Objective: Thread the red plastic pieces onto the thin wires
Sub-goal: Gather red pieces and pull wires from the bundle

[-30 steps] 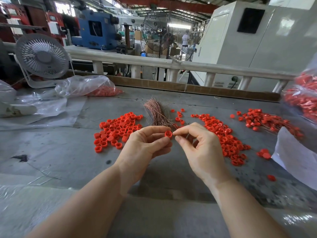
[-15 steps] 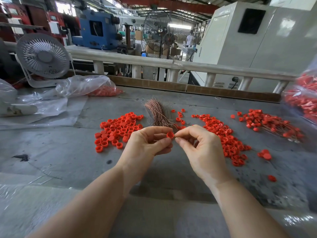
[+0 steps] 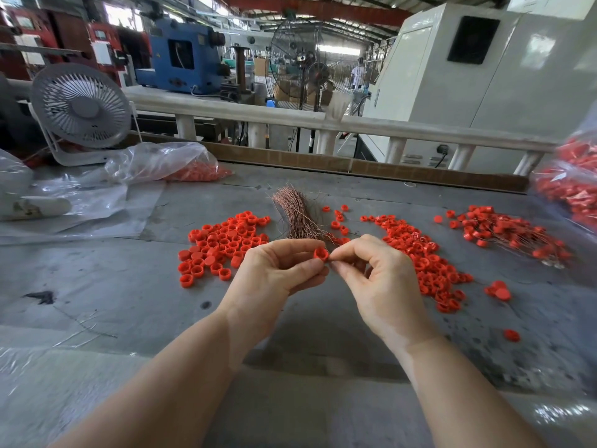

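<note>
My left hand (image 3: 277, 273) pinches one red plastic cap (image 3: 321, 253) between thumb and forefinger, above the grey table. My right hand (image 3: 378, 279) meets it from the right, thumb and forefinger pinched together at the cap's edge; the thin wire between them is too fine to make out. Behind the hands lies a bundle of copper wires (image 3: 295, 211). Loose red caps form a pile on the left (image 3: 223, 244) and another on the right (image 3: 426, 263). Caps with wires through them lie at the far right (image 3: 507, 237).
A white desk fan (image 3: 80, 108) and clear plastic bags (image 3: 155, 163) with red caps sit at the back left. Another bag of red pieces (image 3: 575, 182) hangs in at the right edge. A few stray caps (image 3: 499, 291) lie right of the hands. A cardboard strip (image 3: 355, 164) borders the table's far edge.
Both hands stay joined at the cap and shift only slightly. The white bag corner seen at the lower right one second ago is out of view.
</note>
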A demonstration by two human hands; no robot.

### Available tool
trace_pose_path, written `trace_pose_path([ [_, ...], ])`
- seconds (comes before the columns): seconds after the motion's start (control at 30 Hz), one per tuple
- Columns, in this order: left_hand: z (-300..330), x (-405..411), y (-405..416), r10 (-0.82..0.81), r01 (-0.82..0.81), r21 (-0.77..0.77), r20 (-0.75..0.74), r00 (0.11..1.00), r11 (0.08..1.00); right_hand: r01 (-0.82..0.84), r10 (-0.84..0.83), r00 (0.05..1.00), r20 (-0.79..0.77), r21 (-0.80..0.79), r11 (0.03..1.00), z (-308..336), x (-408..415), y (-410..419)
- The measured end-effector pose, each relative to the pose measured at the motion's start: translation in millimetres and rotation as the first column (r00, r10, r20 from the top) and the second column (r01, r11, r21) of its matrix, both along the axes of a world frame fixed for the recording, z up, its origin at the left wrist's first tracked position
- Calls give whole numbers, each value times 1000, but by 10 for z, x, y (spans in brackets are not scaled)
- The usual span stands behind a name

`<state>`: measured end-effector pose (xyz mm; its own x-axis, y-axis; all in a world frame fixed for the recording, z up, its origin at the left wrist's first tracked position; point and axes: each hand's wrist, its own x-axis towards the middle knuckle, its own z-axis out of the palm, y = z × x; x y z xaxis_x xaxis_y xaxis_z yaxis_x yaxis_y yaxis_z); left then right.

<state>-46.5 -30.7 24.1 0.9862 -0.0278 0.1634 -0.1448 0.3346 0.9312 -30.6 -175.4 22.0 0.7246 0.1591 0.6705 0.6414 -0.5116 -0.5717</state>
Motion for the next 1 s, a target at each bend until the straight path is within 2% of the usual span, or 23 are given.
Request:
trace_pose_path([
  [1.0,44,-32,2,-11,11,27,-16,1000,1000,-9,9,1000,-17,16,1000,33,-20,-13],
])
